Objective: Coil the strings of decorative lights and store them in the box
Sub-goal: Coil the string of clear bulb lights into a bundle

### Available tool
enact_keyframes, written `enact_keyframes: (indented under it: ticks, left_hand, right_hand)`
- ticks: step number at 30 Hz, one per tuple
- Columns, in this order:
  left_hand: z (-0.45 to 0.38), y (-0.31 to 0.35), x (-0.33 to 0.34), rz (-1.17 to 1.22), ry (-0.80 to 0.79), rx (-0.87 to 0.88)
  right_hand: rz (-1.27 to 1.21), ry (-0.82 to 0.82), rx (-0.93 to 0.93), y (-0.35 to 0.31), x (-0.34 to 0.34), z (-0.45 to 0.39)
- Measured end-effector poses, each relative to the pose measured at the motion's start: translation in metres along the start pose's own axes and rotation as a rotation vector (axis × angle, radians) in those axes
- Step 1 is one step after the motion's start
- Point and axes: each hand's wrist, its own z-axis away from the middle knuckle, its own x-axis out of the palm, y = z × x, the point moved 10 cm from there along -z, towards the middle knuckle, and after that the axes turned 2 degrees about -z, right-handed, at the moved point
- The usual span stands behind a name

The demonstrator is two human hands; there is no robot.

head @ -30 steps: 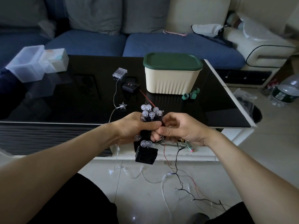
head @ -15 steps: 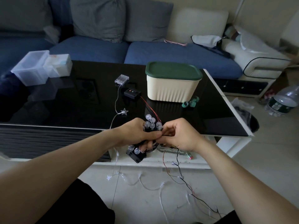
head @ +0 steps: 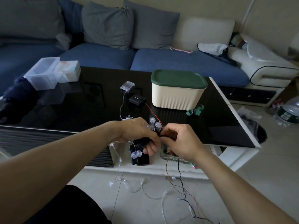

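Note:
My left hand (head: 137,133) grips a coiled bundle of globe lights (head: 152,126) on black wire, and its black battery box (head: 140,156) hangs below the fingers. My right hand (head: 179,141) pinches the black wire at the bundle's right side. The cream box with a green lid (head: 178,89) stands shut on the black table (head: 80,107), beyond my hands. A star light string (head: 128,117) with a clear battery case (head: 127,85) runs off the table's front edge to the floor. A red and black wire string (head: 181,180) from a black controller (head: 137,99) also trails to the floor.
Two clear plastic containers (head: 48,73) sit at the table's far left. Green rings (head: 195,111) lie right of the cream box. A blue sofa (head: 178,62) is behind the table, and a water bottle (head: 289,112) is on the floor at right.
The view tilted up, so both hands sit lower in it. The globe bundle sits more tightly in my left hand, and my right hand has shifted along the black wire.

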Motion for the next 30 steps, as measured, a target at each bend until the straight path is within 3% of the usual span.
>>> enact_keyframes:
  ticks: [7, 10, 12, 16, 22, 30]
  left_hand:
    - [-0.003, -0.014, 0.002, 0.532, 0.06, 0.076]
    - [-0.005, -0.007, -0.005, 0.883, 0.114, 0.135]
    - [-0.005, -0.006, -0.01, 0.99, 0.168, 0.136]
    - [-0.007, -0.02, -0.013, 1.024, 0.279, 0.068]
    - [-0.007, -0.046, -0.022, 1.026, 0.401, -0.014]
    - [-0.009, -0.064, -0.042, 1.058, 0.494, -0.004]
  right_hand:
    - [0.034, 0.104, -0.037, 0.012, -0.006, -0.013]
    - [-0.129, 0.19, 0.048, 0.022, 0.001, -0.018]
    - [-0.249, 0.202, 0.108, 0.024, 0.007, -0.021]
    - [-0.149, 0.147, 0.108, 0.025, 0.004, -0.028]
    - [-0.147, -0.166, 0.339, 0.051, 0.008, -0.015]
    - [-0.274, -0.093, 0.503, 0.07, 0.001, -0.003]
